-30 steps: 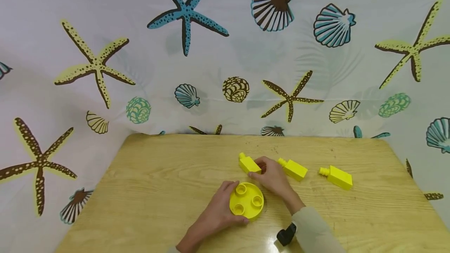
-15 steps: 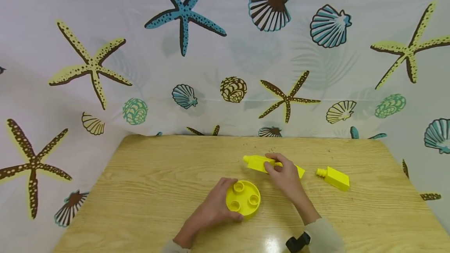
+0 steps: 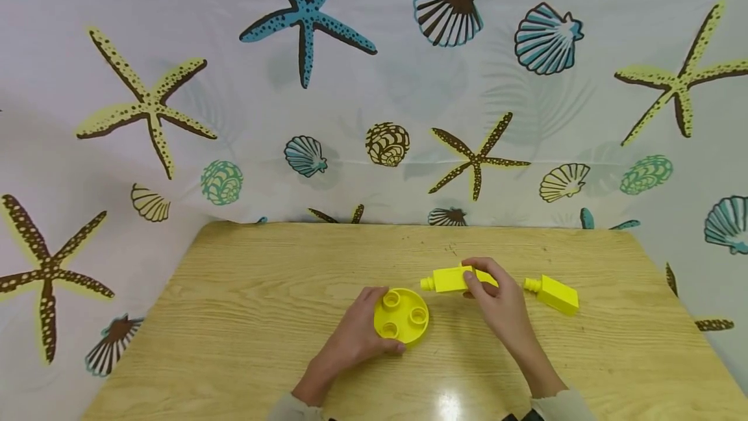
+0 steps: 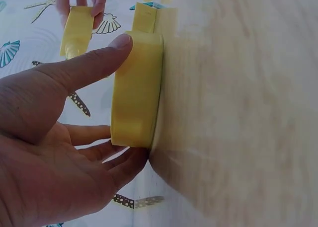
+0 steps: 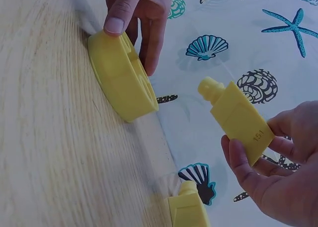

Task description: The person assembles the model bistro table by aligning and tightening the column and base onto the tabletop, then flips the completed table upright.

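One yellow bottle-shaped piece (image 3: 448, 279) pinched in right hand (image 3: 501, 297), raised off table (image 3: 263, 297); round three-socket yellow base (image 3: 402, 315) on tabletop, gripped in left hand (image 3: 355, 329).

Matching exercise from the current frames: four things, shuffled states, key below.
1. left hand
2. right hand
3. round yellow base
4. rightmost yellow block

A. on the table, gripped by a hand
B. holds a raised yellow block
C. lies on the table, touched by no hand
D. grips the base's side

Pairs: 1-D, 2-B, 3-A, 4-C
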Motion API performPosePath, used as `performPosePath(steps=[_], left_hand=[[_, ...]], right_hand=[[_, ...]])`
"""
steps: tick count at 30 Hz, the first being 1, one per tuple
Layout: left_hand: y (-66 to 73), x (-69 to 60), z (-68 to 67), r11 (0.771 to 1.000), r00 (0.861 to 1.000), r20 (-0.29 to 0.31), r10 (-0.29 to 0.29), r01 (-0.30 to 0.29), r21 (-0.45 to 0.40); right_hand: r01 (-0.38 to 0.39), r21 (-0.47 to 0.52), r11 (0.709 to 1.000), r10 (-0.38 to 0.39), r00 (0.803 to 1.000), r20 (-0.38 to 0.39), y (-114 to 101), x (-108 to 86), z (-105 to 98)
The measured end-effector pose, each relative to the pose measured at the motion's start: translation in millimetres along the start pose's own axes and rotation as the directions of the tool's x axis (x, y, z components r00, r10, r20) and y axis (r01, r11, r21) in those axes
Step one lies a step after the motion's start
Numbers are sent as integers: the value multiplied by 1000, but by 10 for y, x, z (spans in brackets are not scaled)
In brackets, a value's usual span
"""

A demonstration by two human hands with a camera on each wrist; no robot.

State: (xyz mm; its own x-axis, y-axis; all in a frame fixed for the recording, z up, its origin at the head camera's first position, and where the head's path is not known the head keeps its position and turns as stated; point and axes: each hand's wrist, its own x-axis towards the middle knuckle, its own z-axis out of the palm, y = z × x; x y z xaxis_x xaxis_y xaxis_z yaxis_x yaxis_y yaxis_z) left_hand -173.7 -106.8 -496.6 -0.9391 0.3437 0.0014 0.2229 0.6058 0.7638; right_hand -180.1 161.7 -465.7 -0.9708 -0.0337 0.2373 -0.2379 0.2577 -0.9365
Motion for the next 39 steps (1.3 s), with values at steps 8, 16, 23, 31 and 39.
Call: performPosePath(steps=[8, 16, 23, 31, 39], left_hand=[[-60, -37, -41, 997, 999, 17, 33, -32, -75], [-114, -54, -66, 991, 999, 5, 50, -49, -126], [-119, -65, -57, 985, 999, 3, 54, -53, -165], [-85, -51, -49, 985, 999, 2, 52, -51, -164], [-62, -46, -49, 987, 999, 7, 43, -42, -152]], right_hand=[[-28, 93, 995, 24, 999, 42, 44, -98, -31], [-116, 74, 990, 107, 987, 121, 49, -129, -51], [84, -177, 981, -65, 992, 108, 38, -160, 17], [243, -268, 932, -196, 962, 188, 31, -138, 39], [282, -144, 949, -239, 936, 259, 17, -133, 43]])
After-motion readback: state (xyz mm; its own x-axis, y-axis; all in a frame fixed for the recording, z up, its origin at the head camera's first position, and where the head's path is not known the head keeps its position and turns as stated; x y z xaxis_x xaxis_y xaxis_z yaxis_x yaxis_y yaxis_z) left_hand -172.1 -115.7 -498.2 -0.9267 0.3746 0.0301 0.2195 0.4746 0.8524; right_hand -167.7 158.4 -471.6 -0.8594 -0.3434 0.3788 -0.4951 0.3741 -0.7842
